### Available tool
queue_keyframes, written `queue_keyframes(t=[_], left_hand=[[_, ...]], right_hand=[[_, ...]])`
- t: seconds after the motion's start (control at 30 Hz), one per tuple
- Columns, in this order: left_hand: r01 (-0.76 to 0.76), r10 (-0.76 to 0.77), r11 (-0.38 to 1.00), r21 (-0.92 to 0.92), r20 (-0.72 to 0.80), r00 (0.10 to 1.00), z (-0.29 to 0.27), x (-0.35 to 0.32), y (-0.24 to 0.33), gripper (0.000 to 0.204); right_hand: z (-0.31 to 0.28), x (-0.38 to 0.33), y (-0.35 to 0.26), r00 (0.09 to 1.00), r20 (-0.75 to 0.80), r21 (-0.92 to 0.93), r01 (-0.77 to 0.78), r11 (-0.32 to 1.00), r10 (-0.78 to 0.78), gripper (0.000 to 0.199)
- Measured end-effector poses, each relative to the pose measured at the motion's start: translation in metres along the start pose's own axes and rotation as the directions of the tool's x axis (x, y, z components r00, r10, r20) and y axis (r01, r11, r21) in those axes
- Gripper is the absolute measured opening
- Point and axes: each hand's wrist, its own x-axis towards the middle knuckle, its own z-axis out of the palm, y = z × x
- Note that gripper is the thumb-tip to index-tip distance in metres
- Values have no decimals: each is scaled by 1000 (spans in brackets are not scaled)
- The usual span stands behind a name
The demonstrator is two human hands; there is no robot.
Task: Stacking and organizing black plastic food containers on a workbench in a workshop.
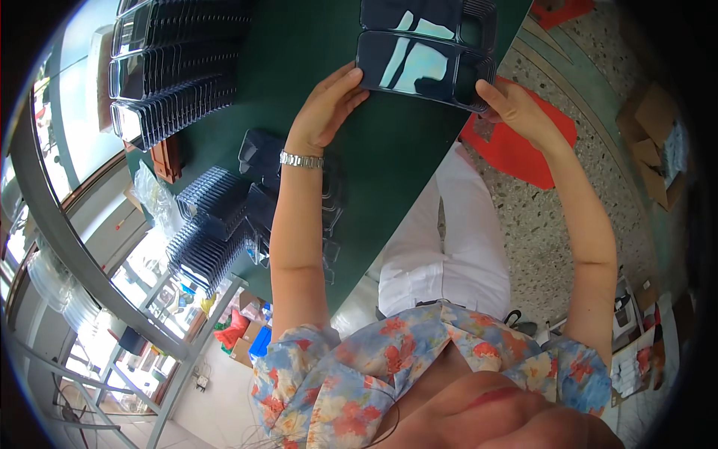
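Hands are sitting apart, one tray between them. Left hand (329, 105) is gripping the left end of the black tray (374, 76); right hand (516, 108) is clamping its right end, thumb lying at the rim, other fingers mostly hiding. Tray is sitting at the far part of the green table (389, 157), by its right edge; can't tell if it's touching the tabletop. Frame edge is cutting off another black section beyond it; can't tell if that's a second tray. Left forearm is partly covering loose trays (258, 153) on the table. Low tray stacks (213, 198) are standing at the table's left side, tall stacks (179, 71) farther along, running out of frame. Off the table's right edge, a red seat-like thing (535, 146) is showing, partly blocked by the right hand.
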Motion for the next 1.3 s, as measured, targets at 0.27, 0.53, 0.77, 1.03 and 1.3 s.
queue_keyframes(t=[0.27,0.53,0.77,1.03,1.3], left_hand=[[-115,122,991,68,-117,986,20,3,-12,79],[-304,406,905,297,-398,822,37,-114,-59,30],[-325,283,937,131,-831,480,47,-200,-109,50],[-266,315,944,192,-763,565,55,-176,-139,38],[-335,732,628,702,-388,559,18,-30,-35,44]], right_hand=[[-7,-8,10,997,-69,211,-12,977,27,73],[75,-56,47,971,228,311,-140,940,69,33],[140,27,-30,987,153,104,37,994,-53,34],[107,157,-14,990,65,-730,135,670,-128,32],[50,82,-1,994,-96,-580,-22,814,-42,27]])
